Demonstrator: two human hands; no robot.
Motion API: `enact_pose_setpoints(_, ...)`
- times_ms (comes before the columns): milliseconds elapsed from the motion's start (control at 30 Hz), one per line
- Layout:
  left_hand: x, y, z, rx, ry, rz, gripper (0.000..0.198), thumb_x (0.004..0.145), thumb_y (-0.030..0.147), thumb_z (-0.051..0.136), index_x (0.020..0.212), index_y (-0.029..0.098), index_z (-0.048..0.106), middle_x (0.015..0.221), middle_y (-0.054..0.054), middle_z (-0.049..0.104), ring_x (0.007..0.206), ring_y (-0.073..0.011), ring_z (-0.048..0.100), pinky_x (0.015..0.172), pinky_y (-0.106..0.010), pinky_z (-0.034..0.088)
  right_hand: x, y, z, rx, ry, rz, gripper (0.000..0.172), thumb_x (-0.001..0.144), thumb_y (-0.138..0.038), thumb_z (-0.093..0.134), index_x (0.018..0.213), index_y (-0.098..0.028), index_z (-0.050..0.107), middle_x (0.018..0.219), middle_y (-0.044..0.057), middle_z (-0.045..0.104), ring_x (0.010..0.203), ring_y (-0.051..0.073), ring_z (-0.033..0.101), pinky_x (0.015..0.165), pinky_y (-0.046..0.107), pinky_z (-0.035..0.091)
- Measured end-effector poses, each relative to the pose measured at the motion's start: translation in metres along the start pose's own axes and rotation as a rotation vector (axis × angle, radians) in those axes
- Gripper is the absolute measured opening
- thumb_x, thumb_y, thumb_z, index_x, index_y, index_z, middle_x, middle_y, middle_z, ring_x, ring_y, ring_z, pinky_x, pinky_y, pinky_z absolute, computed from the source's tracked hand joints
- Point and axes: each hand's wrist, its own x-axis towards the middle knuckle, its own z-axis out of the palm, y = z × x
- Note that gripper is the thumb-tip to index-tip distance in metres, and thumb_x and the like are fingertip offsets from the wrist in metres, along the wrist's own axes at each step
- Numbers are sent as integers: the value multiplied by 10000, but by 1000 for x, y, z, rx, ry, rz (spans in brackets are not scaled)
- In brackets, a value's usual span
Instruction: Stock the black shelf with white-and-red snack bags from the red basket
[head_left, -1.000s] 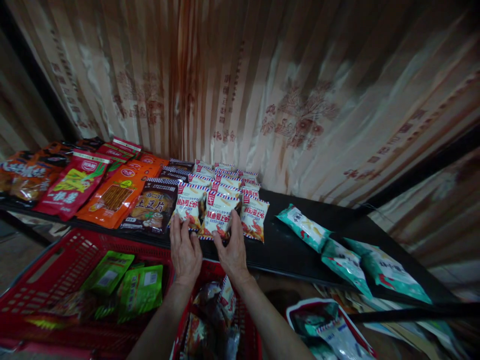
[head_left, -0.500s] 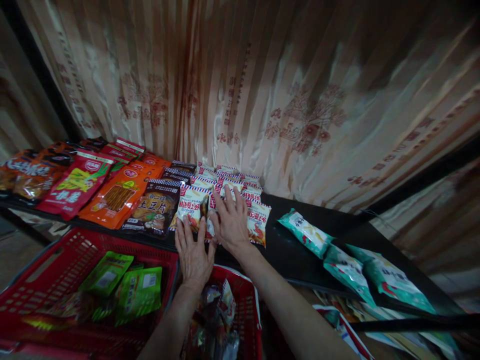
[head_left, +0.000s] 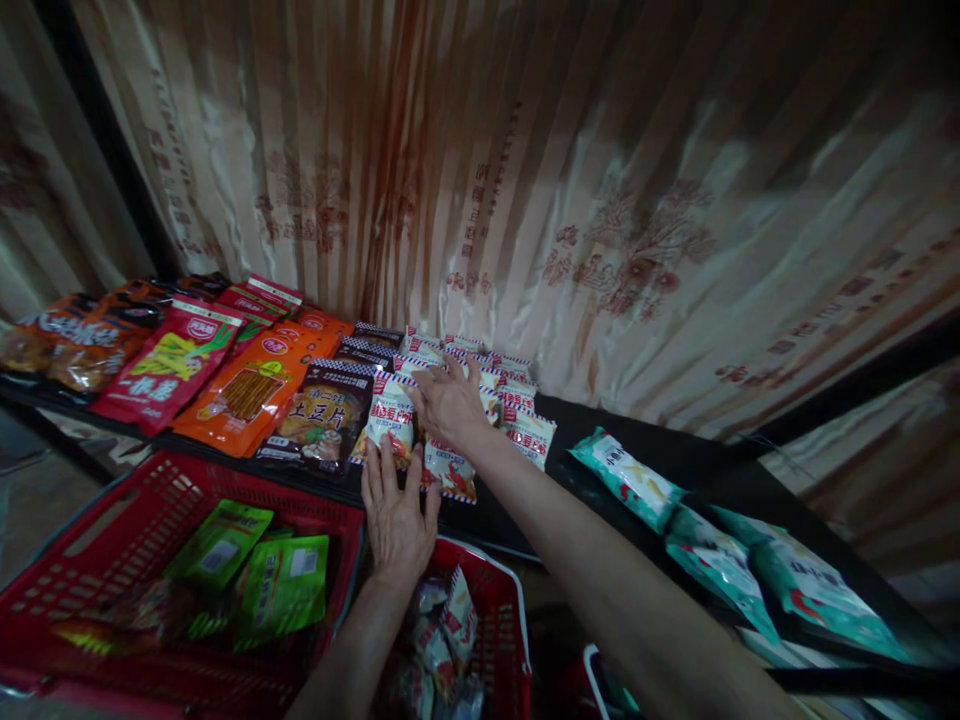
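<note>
Several small white snack bags with red lettering and striped edges stand in rows on the black shelf (head_left: pixel 559 500). My left hand (head_left: pixel 399 515) rests its spread fingers on the lower part of the front-left snack bag (head_left: pixel 390 410). My right hand (head_left: pixel 450 405) reaches over the front row, fingers apart, touching bags toward the middle. Below its wrist, a front snack bag (head_left: pixel 450 468) shows partly. Another snack bag (head_left: pixel 529 435) stands at the right end of the front row. Bags behind my right hand are partly hidden.
Left of them are a brown potato-chip bag (head_left: pixel 319 415), an orange stick-snack bag (head_left: pixel 251 390) and a red bag (head_left: pixel 169 365). Several teal bags (head_left: pixel 630 478) lie at right. Below stand a red basket (head_left: pixel 67 560) with green packets (head_left: pixel 283 590) and a smaller red basket (head_left: pixel 510 620).
My right hand has shifted up and left across the white bags, uncovering more of the front middle one. My left hand has slid slightly down the front-left bag. The view has shifted slightly.
</note>
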Motion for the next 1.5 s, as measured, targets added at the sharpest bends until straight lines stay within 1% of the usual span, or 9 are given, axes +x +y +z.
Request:
enact_pose_setpoints(100, 0, 0, 0, -4, -2, 4, 451, 852, 273, 520, 1299, 215, 505, 1523, -133, 209, 1403, -347, 122, 1051, -568, 282, 20, 0, -2, -24, -136, -46, 521, 958, -436, 251, 911, -187, 707, 1015, 122, 692, 1191, 314, 457, 1042, 583, 114)
enact_pose_setpoints(233, 0, -1, 1, 5, -4, 1, 450, 853, 279, 518, 1300, 222, 506, 1522, -131, 213, 1402, -350, 124, 1047, -567, 288, 35, 4, 2, -75, -241, -63, 629, 959, -474, 201, 841, -137, 720, 913, 159, 707, 1000, 289, 588, 1029, 569, 153)
enact_pose_setpoints(433, 0, 0, 2, -10, 3, -9, 444, 853, 290, 517, 1291, 214, 513, 1510, -126, 254, 1399, -341, 152, 1049, -557, 290, 40, 9, 1, -70, -218, -61, 661, 959, -487, 181, 874, -104, 713, 951, 179, 699, 1037, 282, 576, 1029, 516, 197)
enact_pose_setpoints(600, -1, -2, 5, -7, 4, -10, 478, 849, 304, 524, 1309, 181, 490, 1508, -158, 243, 1397, -342, 159, 1068, -558, 248, 36, 8, -3, 11, -253, -38, 601, 966, -469, 201, 898, -146, 705, 996, 147, 697, 1066, 260, 572, 1029, 517, 201)
enact_pose_setpoints(833, -2, -4, 4, -44, 16, 6, 487, 843, 315, 532, 1310, 189, 476, 1515, -156, 225, 1399, -334, 158, 1070, -568, 237, 21, 16, -12, 108, -164, 32, 584, 981, -431, 190, 891, -146, 692, 1021, 115, 699, 1243, 257, 451, 1056, 486, 157)
enact_pose_setpoints(1067, -3, -2, 6, -34, 29, 1, 469, 850, 294, 517, 1305, 186, 481, 1510, -161, 235, 1400, -330, 159, 1066, -562, 242, 27, 31, -11, 71, -278, 15, 742, 954, -498, 78, 868, -123, 713, 1040, 169, 689, 1247, 301, 450, 1040, 528, 202)
enact_pose_setpoints(1200, -2, -3, 6, -26, 11, 11, 458, 849, 295, 517, 1292, 177, 496, 1508, -165, 238, 1396, -325, 179, 1071, -546, 245, 34, 28, -5, 67, -326, 39, 823, 920, -567, 41, 871, -102, 718, 1004, 192, 688, 1132, 310, 544, 1032, 553, 225)
enact_pose_setpoints(1400, 0, -7, 5, 0, -19, 34, 475, 855, 298, 507, 1310, 167, 478, 1504, -174, 245, 1394, -313, 193, 1081, -533, 234, 39, 23, -6, 80, -255, 55, 829, 918, -571, 28, 859, -94, 703, 968, 166, 690, 1057, 279, 583, 1033, 514, 252)
enact_pose_setpoints(1500, 0, -8, 4, -13, -22, 34, 487, 857, 302, 501, 1324, 169, 462, 1501, -169, 256, 1394, -307, 198, 1087, -526, 227, 37, 22, -5, 69, -277, 92, 819, 917, -576, 49, 837, -86, 701, 975, 181, 686, 1068, 294, 572, 1019, 514, 259)
